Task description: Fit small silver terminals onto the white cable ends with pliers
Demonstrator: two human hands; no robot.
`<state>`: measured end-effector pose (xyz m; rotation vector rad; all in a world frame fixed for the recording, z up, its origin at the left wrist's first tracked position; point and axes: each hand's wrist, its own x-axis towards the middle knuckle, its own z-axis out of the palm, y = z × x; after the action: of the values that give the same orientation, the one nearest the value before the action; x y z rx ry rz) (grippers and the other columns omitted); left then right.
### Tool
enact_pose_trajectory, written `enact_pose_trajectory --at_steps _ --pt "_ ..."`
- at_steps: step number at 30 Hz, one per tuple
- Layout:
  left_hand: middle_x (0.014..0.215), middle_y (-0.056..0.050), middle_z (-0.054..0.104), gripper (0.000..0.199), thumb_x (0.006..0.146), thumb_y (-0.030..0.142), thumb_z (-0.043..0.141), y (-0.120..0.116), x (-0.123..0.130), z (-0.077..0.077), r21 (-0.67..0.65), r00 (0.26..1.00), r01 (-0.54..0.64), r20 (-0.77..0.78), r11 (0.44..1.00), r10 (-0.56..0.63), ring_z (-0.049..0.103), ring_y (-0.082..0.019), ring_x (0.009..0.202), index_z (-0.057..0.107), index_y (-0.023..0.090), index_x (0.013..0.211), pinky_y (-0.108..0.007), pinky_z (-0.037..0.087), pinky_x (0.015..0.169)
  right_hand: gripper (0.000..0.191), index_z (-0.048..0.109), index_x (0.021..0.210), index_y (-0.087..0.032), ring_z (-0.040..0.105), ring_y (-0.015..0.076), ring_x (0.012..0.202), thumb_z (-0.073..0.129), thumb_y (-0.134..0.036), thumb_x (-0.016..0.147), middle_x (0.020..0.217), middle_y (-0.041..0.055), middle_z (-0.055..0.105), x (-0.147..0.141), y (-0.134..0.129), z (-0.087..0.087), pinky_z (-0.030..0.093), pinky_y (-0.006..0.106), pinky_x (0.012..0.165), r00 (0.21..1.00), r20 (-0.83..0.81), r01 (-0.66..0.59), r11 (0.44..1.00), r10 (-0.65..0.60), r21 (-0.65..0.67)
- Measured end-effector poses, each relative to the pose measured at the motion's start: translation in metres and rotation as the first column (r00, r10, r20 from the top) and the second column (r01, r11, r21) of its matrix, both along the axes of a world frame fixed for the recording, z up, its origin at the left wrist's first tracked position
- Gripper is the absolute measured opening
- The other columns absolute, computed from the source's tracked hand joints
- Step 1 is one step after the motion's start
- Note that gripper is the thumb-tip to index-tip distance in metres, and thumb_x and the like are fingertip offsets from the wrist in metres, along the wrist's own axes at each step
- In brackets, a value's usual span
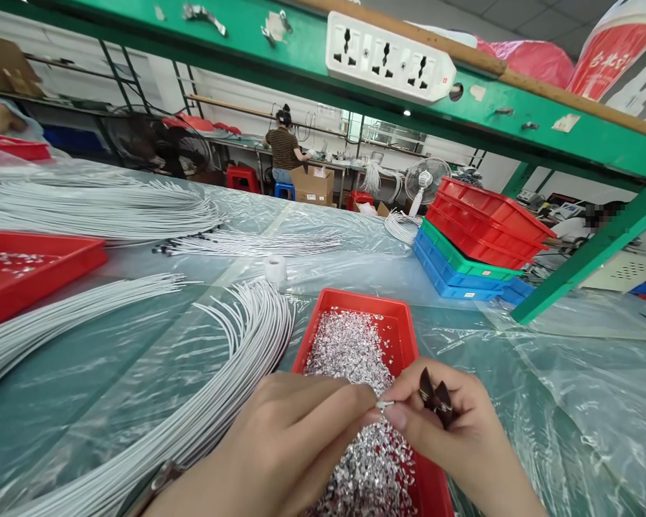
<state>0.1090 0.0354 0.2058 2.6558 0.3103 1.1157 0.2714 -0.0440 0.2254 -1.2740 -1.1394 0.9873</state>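
Over a red tray point(403, 316) of small silvery metal pieces point(349, 345), my two hands meet fingertip to fingertip. My left hand point(301, 431) is closed, pinching a small whitish piece point(386, 405) at its fingertips. My right hand point(457, 424) pinches the other side of that piece between thumb and index finger. A dark brown, pointed tool point(436, 399) sticks out from the curled fingers of my right hand; the rest of it is hidden. A thick bundle of white cables point(247, 352) curves past the left side of the tray and runs behind my left forearm.
More white cable bundles point(97, 208) lie at the left, near a red tray point(75, 269). A white roll point(275, 269) stands beyond the cables. Stacked bins point(479, 230) and a green post point(592, 251) are at the right, below a green beam point(280, 43). A person point(284, 147) sits in the background.
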Motion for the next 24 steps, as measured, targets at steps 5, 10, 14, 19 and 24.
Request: enact_pose_trajectory --at_steps 5,10,14,19,24 --pt "0.064 0.001 0.066 0.022 0.095 0.006 0.036 0.002 0.002 0.002 0.128 0.998 -0.06 -0.011 0.99 0.062 0.06 -0.012 0.05 0.054 0.018 0.091 -0.023 0.041 0.047 0.005 0.063 0.069 -0.021 0.026 0.0106 0.051 0.066 -0.021 0.072 0.053 -0.0085 0.031 0.002 0.002 -0.005 0.02 0.028 0.051 1.0 0.008 0.006 1.0 -0.006 -0.02" --pt "0.072 -0.002 0.069 0.022 0.092 0.002 0.037 0.005 0.002 -0.001 0.131 0.999 -0.036 -0.031 0.991 0.04 0.062 -0.014 0.052 0.053 0.017 0.093 -0.025 0.038 0.045 0.012 0.053 0.065 -0.021 0.016 0.0082 0.047 0.062 -0.015 0.07 0.051 -0.0119 0.021 0.001 0.007 -0.012 0.015 0.025 0.047 0.998 0.06 0.005 0.999 -0.008 0.046" --pt "0.07 0.001 0.064 0.019 0.094 0.006 0.038 0.007 0.001 -0.002 -0.05 0.995 0.04 -0.085 0.998 -0.044 0.056 -0.013 0.052 0.053 0.018 0.096 -0.025 0.035 0.048 0.014 0.052 0.066 -0.021 0.017 0.008 0.047 0.062 -0.012 0.069 0.052 -0.0118 0.02 0.001 0.01 -0.021 0.015 0.024 0.046 1.0 0.019 0.006 0.997 -0.008 0.081" --pt "0.067 0.005 0.058 0.019 0.1 0.019 0.037 0.009 0.0 0.004 -0.317 0.977 0.109 -0.141 0.942 -0.161 0.053 -0.01 0.055 0.053 0.021 0.092 -0.023 0.035 0.051 0.015 0.053 0.064 -0.02 0.016 0.0068 0.045 0.065 -0.012 0.067 0.051 -0.0114 0.025 0.002 0.013 -0.033 0.016 0.022 0.043 0.996 -0.087 -0.013 0.995 0.022 0.099" --pt "0.058 0.007 0.048 0.025 0.1 0.026 0.036 0.01 0.001 0.007 -0.438 0.973 0.08 -0.162 0.896 -0.166 0.043 -0.009 0.047 0.053 0.021 0.082 -0.02 0.031 0.044 0.014 0.054 0.067 -0.02 0.018 0.0069 0.046 0.067 -0.015 0.067 0.052 -0.011 0.027 0.003 0.013 -0.028 0.017 0.021 0.043 0.983 -0.173 -0.064 0.998 0.064 0.007"
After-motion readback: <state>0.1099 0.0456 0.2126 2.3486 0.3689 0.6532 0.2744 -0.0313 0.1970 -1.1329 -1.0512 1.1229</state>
